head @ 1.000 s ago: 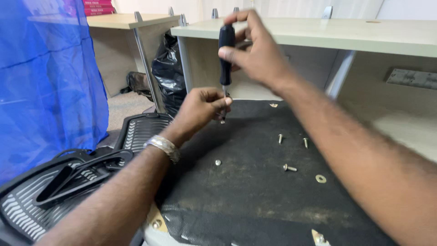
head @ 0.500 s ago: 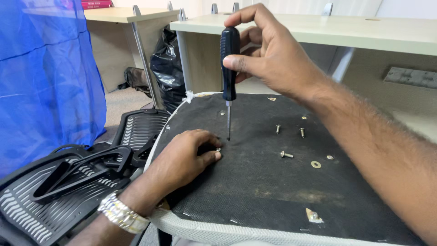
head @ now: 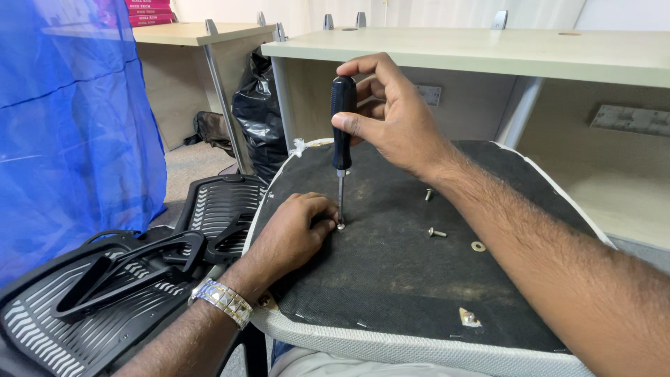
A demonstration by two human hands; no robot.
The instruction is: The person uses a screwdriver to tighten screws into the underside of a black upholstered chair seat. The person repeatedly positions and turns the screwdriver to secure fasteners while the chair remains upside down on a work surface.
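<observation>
Here, line by line:

Right hand: the right hand (head: 398, 119) is clenched round the black handle of a screwdriver (head: 342, 139), thumb across the front, fingers curled behind; the tool stands upright.

Left hand: the left hand (head: 293, 234) lies knuckles-up on the upturned seat, fingertips pinched about the screw (head: 340, 226) under the blade tip. It steadies the screw, as far as the view shows.

Where the work sits: the screwdriver tip meets the screw near the left edge of the seat underside (head: 391, 279), toward its far half.

Seat underside: a dark, felt-like cloth, dusty and scuffed, bordered by a pale mesh rim; rounded corners.

Loose hardware: one small screw (head: 428, 194) standing and another screw on its side (head: 437, 232) lie right of the tool, with a flat washer (head: 478, 246) beyond; all bright metal, apart from each other.

Beside the seat: a black ribbed plastic chair back (head: 84, 314) with a curved frame lies to the left, off the seat's left edge.

Behind: a pale counter (head: 488, 52) with a smooth top, and a black plastic bag (head: 258, 112) under it.

Risk, slip: I judge the tip could skip off the screw head if the shaft tilts, and strike the fingertips touching it.

Risk, loss: the loose screws may roll off the cloth if the seat is jolted.

Risk, thread: pressing off-axis could start the screw crooked.
</observation>
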